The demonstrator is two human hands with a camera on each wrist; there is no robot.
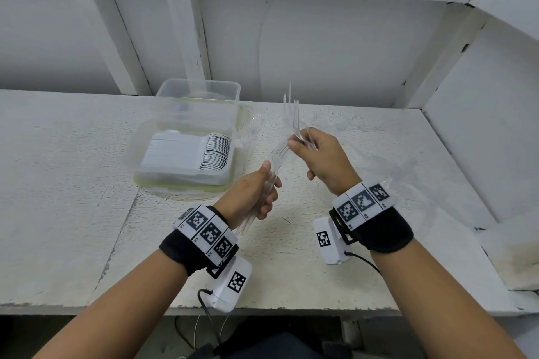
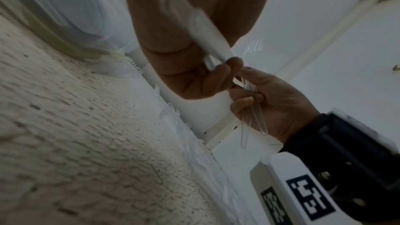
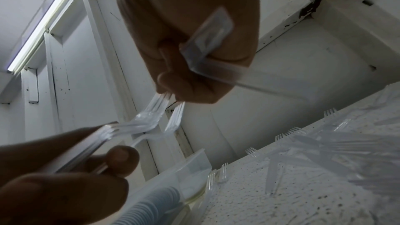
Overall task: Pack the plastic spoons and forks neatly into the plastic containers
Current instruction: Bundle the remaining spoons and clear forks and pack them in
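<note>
- Left hand (image 1: 253, 192) gripped stacked forks (image 1: 274, 159); right hand (image 1: 322, 159) pinched a few fork handles (image 2: 252, 117).
- Seen only from right wrist: loose forks (image 3: 324, 139) along table's (image 3: 270, 203) far edge.

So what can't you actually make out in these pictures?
- Fork count in the left hand: clear forks overlap, blurred in the left wrist view.
- Forks in the right hand: see-through, prongs fade against the wall.
- The back container: contents unclear through its clear walls.
- Loose forks on the table: nearly invisible from the head view.
</note>
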